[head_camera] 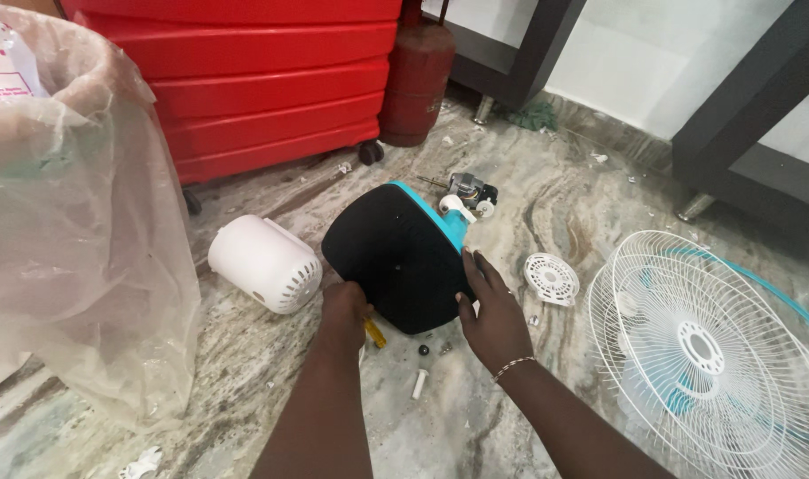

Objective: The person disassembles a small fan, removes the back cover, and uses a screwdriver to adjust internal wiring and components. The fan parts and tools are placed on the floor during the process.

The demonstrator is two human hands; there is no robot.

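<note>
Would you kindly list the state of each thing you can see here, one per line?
Fan base: tipped up, black underside showing.
Left hand: closed on a yellow-handled tool, against the base.
Right hand: open, flat on the base's edge.
White motor cover: detached, lying on its side.
Fan guard: detached, flat on the floor.
Motor: bare, out of its housing.

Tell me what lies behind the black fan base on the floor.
Behind the fan base, a small metal motor with a white part lies on the floor, with a red gas cylinder farther back. The tilted base hides the floor directly beneath it.
</note>
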